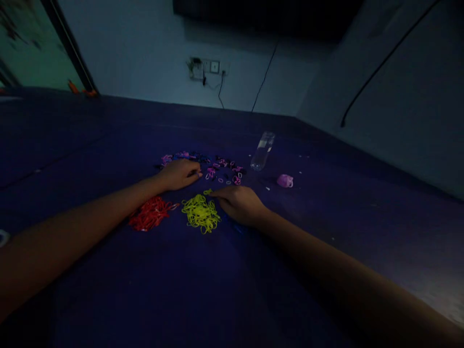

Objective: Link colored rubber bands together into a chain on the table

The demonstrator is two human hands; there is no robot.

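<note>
Curled over the far pile is my left hand (pixel 178 174), its thumb and fingers closed together at the edge of mixed pink, black and blue rubber bands (pixel 188 155). Whatever lies between those fingertips is too small to make out. My right hand (pixel 242 205) has its index finger stretched to a small yellow rubber band (pixel 208 192), with the other fingers folded in and the thumb hidden. Just below that fingertip lies a heap of yellow rubber bands (pixel 201 213). A heap of red rubber bands (pixel 149 214) sits under my left forearm. Loose pink, black and white bands (pixel 228 169) spread beyond both hands.
A clear plastic bottle (pixel 263 151) lies on its side beyond my right hand. A small pink object (pixel 285 181) rests to its right. Something dark blue (pixel 237 228) shows beside my right hand. The purple surface (pixel 163 290) reaches a wall with sockets (pixel 214 67) and cables.
</note>
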